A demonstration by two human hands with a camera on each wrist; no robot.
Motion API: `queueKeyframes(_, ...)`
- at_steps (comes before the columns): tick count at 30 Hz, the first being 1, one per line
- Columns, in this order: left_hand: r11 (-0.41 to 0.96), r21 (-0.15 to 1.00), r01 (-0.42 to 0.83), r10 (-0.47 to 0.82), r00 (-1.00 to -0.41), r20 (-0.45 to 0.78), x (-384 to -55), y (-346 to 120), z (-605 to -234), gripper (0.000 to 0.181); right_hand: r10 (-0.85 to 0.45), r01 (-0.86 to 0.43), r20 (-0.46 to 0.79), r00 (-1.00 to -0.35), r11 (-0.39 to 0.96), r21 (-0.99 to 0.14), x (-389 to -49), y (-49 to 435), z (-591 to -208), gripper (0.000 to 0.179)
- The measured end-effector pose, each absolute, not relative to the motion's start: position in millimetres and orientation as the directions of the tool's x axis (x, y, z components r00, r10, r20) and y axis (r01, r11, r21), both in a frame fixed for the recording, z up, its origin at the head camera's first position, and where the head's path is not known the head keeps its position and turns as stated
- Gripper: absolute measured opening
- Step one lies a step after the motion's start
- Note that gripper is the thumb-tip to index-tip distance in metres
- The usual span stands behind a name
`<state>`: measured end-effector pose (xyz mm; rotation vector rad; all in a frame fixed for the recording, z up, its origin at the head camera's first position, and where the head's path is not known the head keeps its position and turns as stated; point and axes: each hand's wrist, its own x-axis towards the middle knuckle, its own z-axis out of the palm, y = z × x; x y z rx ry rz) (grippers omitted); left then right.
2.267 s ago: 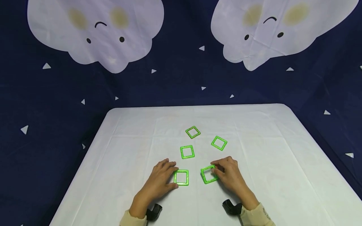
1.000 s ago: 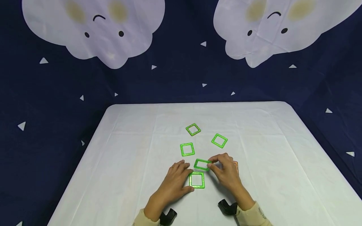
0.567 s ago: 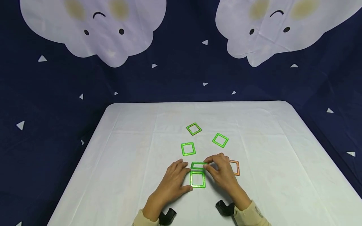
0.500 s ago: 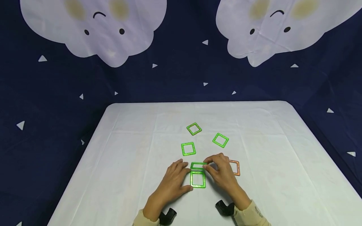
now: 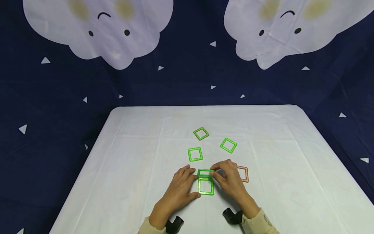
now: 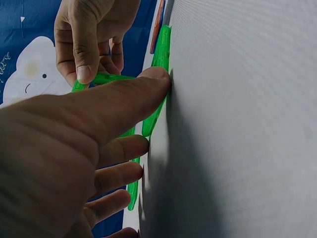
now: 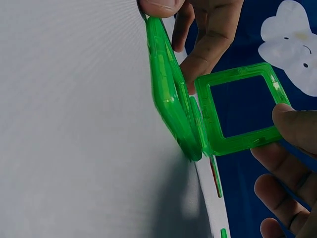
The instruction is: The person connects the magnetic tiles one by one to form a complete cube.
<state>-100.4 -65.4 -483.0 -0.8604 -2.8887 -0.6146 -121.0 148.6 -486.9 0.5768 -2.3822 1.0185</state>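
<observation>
Two square green magnetic tiles, open in the middle, meet edge to edge. One, the flat tile (image 5: pixel 213 186), lies on the table; my left hand (image 5: pixel 179 189) holds its left side between thumb and index finger. The other, the raised tile (image 5: pixel 204 170), stands steeply tilted along the flat tile's far edge. My right hand (image 5: pixel 230 178) pinches its right side between thumb and fingers. In the right wrist view the raised tile (image 7: pixel 204 116) shows whole but for its pinched side, its lower edge against the flat tile (image 7: pixel 166 94). The left thumb partly covers the flat tile (image 6: pixel 161 54) in the left wrist view.
An orange square tile (image 5: pixel 247 175) lies just right of my right hand, partly hidden by it. Farther back lie three loose green tiles: a near one (image 5: pixel 195 159), a right one (image 5: pixel 231 140) and the farthest (image 5: pixel 205 130). White cloth covers the table (image 5: pixel 140 156).
My left hand has slid the flat tile to the right. The right hand has tipped its tile up and brought it to the flat tile's far edge, uncovering the orange tile.
</observation>
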Motion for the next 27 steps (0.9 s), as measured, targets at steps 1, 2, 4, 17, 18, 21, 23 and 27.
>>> queueKeyframes(1, 0.764, 0.357, 0.537, 0.511, -0.842, 0.173, -100.5, -65.4, -482.9, 0.055, -0.188, -0.545, 0.575, -0.796, 0.636, -0.546, -120.9, 148.7, -486.7, 0.022)
queueKeyframes(2, 0.765, 0.358, 0.536, 0.510, -0.843, 0.172, -100.3, -65.5, -482.7, 0.055, -0.188, -0.542, 0.572, -0.798, 0.638, -0.547, -120.7, 148.9, -486.6, 0.022)
queueKeyframes(4, 0.765, 0.359, 0.534, 0.509, -0.844, 0.170, -100.2, -65.5, -482.6, 0.054, -0.189, -0.536, 0.565, -0.803, 0.641, -0.549, -120.4, 149.2, -486.3, 0.021)
queueKeyframes(17, 0.746, 0.380, 0.547, 0.502, -0.837, 0.219, -100.2, -64.7, -482.5, 0.043, -0.198, -0.521, 0.539, -0.819, 0.648, -0.555, -119.7, 150.5, -487.5, 0.021)
queueKeyframes(18, 0.745, 0.379, 0.549, 0.503, -0.835, 0.222, -100.4, -64.6, -482.3, 0.042, -0.198, -0.521, 0.539, -0.819, 0.648, -0.555, -119.7, 150.7, -487.6, 0.021)
queueKeyframes(21, 0.742, 0.374, 0.556, 0.509, -0.831, 0.224, -100.7, -64.2, -482.2, 0.041, -0.199, -0.521, 0.536, -0.820, 0.647, -0.557, -119.9, 151.1, -487.7, 0.021)
queueKeyframes(23, 0.741, 0.383, 0.552, 0.507, -0.834, 0.220, -100.9, -64.3, -482.0, 0.041, -0.201, -0.523, 0.536, -0.820, 0.643, -0.559, -120.1, 151.3, -488.0, 0.021)
queueKeyframes(27, 0.736, 0.428, 0.525, 0.481, -0.850, 0.215, -102.6, -65.8, -480.5, 0.040, -0.205, -0.529, 0.538, -0.818, 0.635, -0.563, -120.5, 151.7, -489.0, 0.021)
